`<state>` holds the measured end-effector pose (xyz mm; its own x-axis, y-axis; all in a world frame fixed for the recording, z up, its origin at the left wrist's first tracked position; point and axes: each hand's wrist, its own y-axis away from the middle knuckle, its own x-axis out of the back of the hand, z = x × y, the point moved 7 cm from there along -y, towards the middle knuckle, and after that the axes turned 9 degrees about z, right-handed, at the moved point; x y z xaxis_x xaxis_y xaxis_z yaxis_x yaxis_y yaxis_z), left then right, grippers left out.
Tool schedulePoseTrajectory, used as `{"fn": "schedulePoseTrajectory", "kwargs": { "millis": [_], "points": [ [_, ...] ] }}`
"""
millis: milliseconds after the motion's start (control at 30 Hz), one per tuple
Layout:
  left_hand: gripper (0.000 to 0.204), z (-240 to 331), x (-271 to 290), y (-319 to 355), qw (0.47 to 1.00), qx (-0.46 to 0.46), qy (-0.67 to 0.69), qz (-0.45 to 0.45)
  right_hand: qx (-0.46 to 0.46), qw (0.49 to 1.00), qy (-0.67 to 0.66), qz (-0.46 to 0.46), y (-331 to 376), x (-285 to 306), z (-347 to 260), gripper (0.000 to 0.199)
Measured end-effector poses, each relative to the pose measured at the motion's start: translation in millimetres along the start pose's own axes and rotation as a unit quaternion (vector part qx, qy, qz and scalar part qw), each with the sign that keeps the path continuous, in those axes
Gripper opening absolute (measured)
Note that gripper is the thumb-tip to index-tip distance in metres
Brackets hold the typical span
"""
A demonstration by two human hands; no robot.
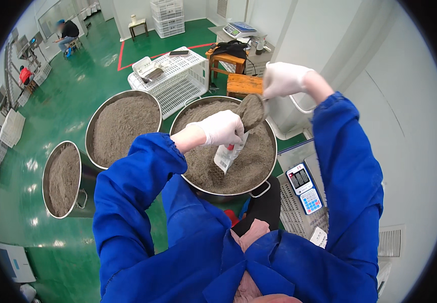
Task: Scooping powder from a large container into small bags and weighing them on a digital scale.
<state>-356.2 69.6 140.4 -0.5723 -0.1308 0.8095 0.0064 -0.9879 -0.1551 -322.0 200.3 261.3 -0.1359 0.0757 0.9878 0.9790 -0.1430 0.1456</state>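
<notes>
My left hand, in a white glove, pinches the top of a small white printed pouch. The pouch hangs tilted above a big round steel pot of grey-brown powder. Close by on the right, my gloved right hand is closed round the handle of a scoop heaped with the same powder. The scoop is tipped toward the pouch's upper end, beside my left fingers. The pouch's mouth is mostly hidden behind those fingers.
Two more powder-filled pots stand to the left. Beyond lies a white plastic crate with a phone on it. Wooden stools stand behind the pot. A digital scale sits at my right. Two people work far left.
</notes>
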Motion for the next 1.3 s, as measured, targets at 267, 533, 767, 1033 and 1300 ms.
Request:
{"fn": "schedulePoseTrajectory", "kwargs": {
  "millis": [267, 533, 767, 1033, 1300],
  "points": [
    [0.017, -12.4, -1.6, -4.2, 0.999, -0.012, -0.036, 0.03, -0.002, 0.962, 0.261, 0.075, 26.7, 43.1, -86.7, 0.022],
    [0.016, -26.7, 19.5, 23.3, 0.997, -0.028, -0.009, 0.071, -0.074, 0.989, 0.119, 0.037, 22.9, -38.0, 22.9, 0.021],
    [0.017, -20.9, 44.0, 35.4, 0.996, 0.036, -0.004, 0.083, -0.145, 0.954, -0.261, -0.035, 12.0, -390.7, 43.8, 0.026],
    [0.013, -31.5, 48.8, 59.5, 0.994, 0.014, -0.026, 0.102, -0.18, 0.884, -0.427, -0.056, 45.1, -298.9, 82.5, 0.03],
    [0.015, -19.9, 23.7, 36.5, 0.997, 0.011, -0.042, 0.064, -0.131, 0.918, -0.369, 0.064, 76.2, -45.3, 102.0, 0.023]
  ]
}}
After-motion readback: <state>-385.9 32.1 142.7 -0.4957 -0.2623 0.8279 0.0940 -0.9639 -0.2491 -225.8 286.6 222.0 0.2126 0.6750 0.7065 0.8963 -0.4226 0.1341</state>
